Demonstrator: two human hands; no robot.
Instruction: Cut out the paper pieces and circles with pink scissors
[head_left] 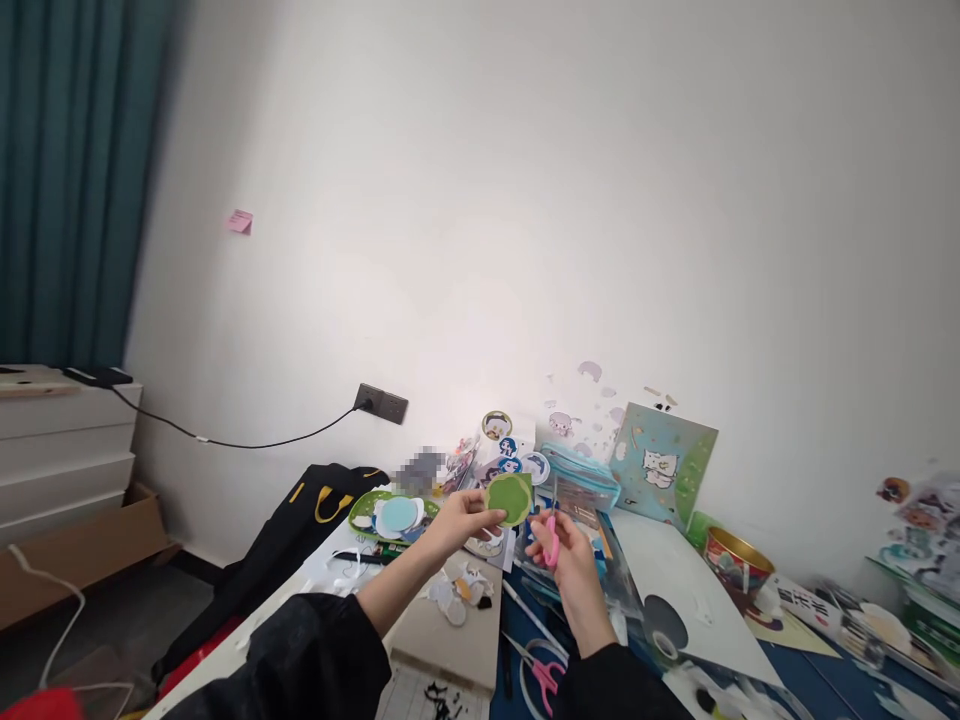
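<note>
My left hand (463,522) pinches a piece of green paper (508,499) that carries a rounded shape with a paler outline. Just to its right, my right hand (571,557) holds pink-handled scissors (553,545) with the blades pointing up. The blades stand apart from the paper's right edge; whether they are spread is too small to tell. Below my hands, white and orange paper scraps (457,592) lie on a beige board (446,640). A second pair of pink scissors (547,680) rests on the table beside my right sleeve.
A green tray (360,515) with paper cutouts stands at the left. Toward the wall are a light-blue pouch (581,480) and an upright cartoon folder (660,460). A red and gold bowl (739,560) and a tape roll (666,645) are at the right. A black bag (277,540) borders the table.
</note>
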